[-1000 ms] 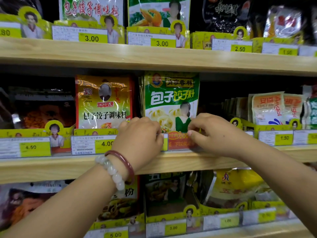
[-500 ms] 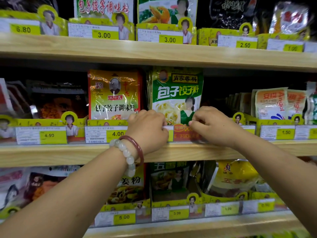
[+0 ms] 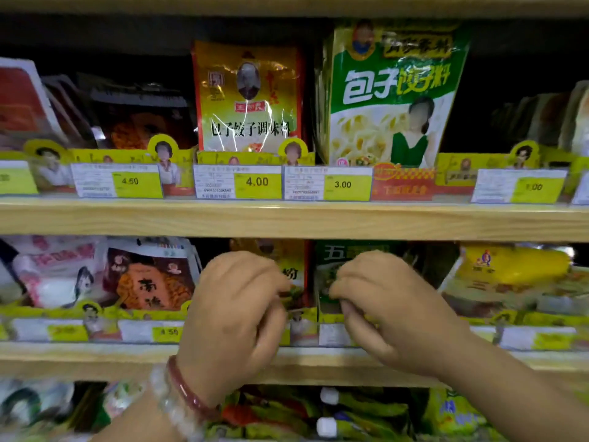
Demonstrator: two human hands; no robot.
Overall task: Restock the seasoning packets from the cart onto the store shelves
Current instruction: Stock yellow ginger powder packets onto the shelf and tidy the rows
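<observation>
A green and white seasoning packet [image 3: 392,90] stands upright at the front of its stack on the middle shelf [image 3: 287,218], behind the 3.00 price tag [image 3: 328,185]. To its left is a yellow and red packet [image 3: 247,97]. Both hands are one shelf lower, clear of the green packet. My left hand [image 3: 236,317], with bracelets on the wrist, and my right hand [image 3: 392,311] hang side by side in front of the lower shelf's packets. Their fingers are curled, and I see nothing held in either one. The cart is out of view.
The lower shelf [image 3: 95,358] holds orange, pink and yellow packets [image 3: 513,266] behind a strip of price tags. More packets and white-capped bottles [image 3: 328,395] sit on the shelf below. A dark gap [image 3: 497,100] lies right of the green packet.
Both hands have let go of the green packet's lower edge and dropped from the middle shelf to the shelf below. The view has moved closer and lower.
</observation>
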